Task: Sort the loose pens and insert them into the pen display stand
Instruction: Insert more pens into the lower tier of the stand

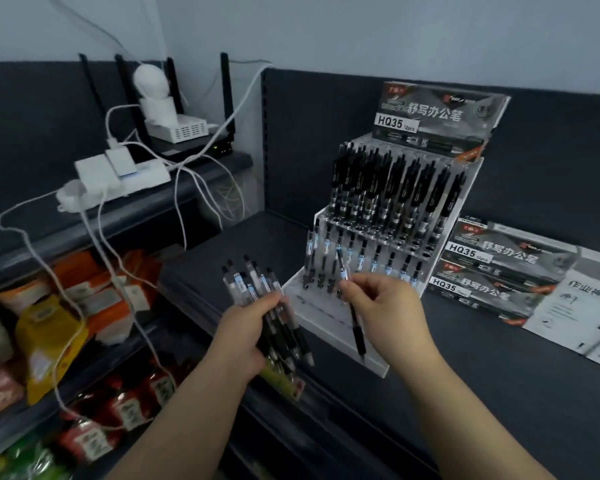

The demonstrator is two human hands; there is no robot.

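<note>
both hands busy w/ pens at the pen display stand [378,367]
left hand [246,327] is wrapped round a bundle of pens [257,285], approx. a dozen though blur makes the count unsure, fanned w/ clear ends up and black grips down, just left of the stand's white base. right hand [385,299] pinches a single pen [357,327] btwn thumb and fingertips, tilted, black grip end low over the base, upper end by the front row. stand sits on the dark shelf [499,393]; its back tiers are packed w/ upright pens [395,188], the front row holds more. hq35 boxes [499,268] lie flat just right of it. power strip [118,178] and snack packets [49,334] far left.
</note>
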